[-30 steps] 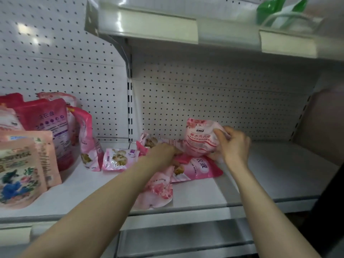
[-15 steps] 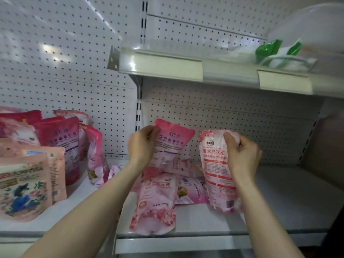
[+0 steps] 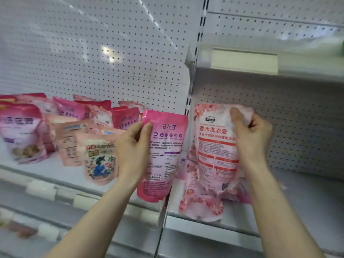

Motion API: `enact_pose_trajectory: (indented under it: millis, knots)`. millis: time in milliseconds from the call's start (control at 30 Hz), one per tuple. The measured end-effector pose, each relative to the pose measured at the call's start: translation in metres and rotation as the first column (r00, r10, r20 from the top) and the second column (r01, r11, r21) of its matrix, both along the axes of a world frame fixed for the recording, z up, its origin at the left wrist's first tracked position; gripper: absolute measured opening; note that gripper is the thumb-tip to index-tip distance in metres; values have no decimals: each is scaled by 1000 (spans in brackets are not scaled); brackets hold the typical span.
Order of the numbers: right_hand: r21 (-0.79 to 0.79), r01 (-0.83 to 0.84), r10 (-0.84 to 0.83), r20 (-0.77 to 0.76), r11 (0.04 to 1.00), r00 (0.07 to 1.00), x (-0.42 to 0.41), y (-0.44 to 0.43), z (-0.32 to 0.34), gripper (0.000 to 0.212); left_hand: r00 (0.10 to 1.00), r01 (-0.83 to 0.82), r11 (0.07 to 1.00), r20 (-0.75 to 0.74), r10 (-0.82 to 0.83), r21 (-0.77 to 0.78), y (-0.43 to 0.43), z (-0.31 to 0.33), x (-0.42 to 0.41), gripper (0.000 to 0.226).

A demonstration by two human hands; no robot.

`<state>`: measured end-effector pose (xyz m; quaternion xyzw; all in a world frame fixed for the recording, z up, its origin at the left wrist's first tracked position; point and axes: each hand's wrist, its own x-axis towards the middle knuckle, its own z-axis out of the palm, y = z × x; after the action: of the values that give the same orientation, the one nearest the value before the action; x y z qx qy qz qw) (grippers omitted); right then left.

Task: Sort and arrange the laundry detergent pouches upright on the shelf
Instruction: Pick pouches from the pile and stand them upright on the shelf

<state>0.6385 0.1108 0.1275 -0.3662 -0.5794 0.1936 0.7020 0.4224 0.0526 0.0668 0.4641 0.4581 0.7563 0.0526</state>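
- pink pouch (image 3: 164,157): hanging upright in the air, in front of where the two bays are meeting, not resting on anything afaict. L hand (image 3: 133,146) is pinching its top left corner, thumb on the front, fingers behind. Prob so the body is dangling straight w/ the label readable.
- pale pouch (image 3: 214,155): also upright, just beside the pink one, over the right bay. R hand (image 3: 250,138) is gripping its top right corner and scrunching it. Can't tell if the bottom is touching down, stuff's blocking.
- flat pouches (image 3: 201,207): lying under and behind those two, one poking over the front edge of the shelf (image 3: 307,198). Imo these are waiting to get stood up.
- left bay: a row (image 3: 70,112) is standing w/ its back ones leaning toward the pegboard (image 3: 93,53), flower pouch (image 3: 100,159) out front. Guessing the pink one is going there since the colours are matching.
- upper shelf (image 3: 243,61) is sitting overhead on the right, so headroom there is looking tighter.
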Motion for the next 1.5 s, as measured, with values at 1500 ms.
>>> enact_pose_trajectory:
  millis: [1500]
  knots:
    - [247, 7, -182, 699, 969, 692, -179, 13, -51, 21, 937, -47, 963, -346, -49, -264, -2, -20, -142, 52]
